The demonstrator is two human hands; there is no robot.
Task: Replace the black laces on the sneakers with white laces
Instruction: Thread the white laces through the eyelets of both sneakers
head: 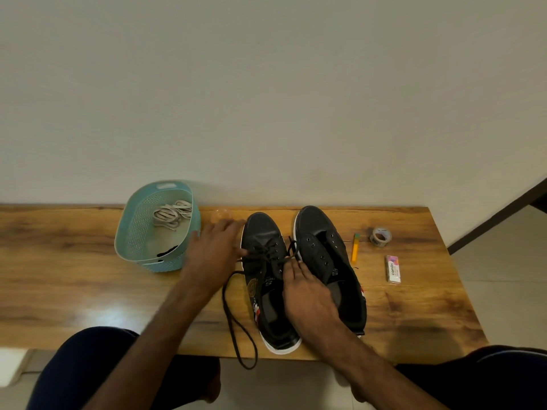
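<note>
Two black sneakers stand side by side on the wooden table point(88, 276), toes away from me. The left sneaker point(266, 291) still carries a black lace point(236, 315) whose long loop trails off the table's front edge. The right sneaker point(328, 261) shows bare eyelets. My right hand point(307, 297) rests on the left sneaker's tongue and pinches the lace at the eyelets. Blurred, my left hand point(214, 250) lies beside that sneaker's left side, fingers spread; what it touches is unclear. White laces point(171, 216) lie in a teal basket point(130, 232).
A black lace end point(167, 251) lies in the basket's near corner. A small clear cup point(220, 216) stands behind my left hand. Right of the sneakers lie a yellow cutter point(355, 248), a tape roll point(381, 236) and a white eraser box point(393, 269). My knees sit below the table's front edge.
</note>
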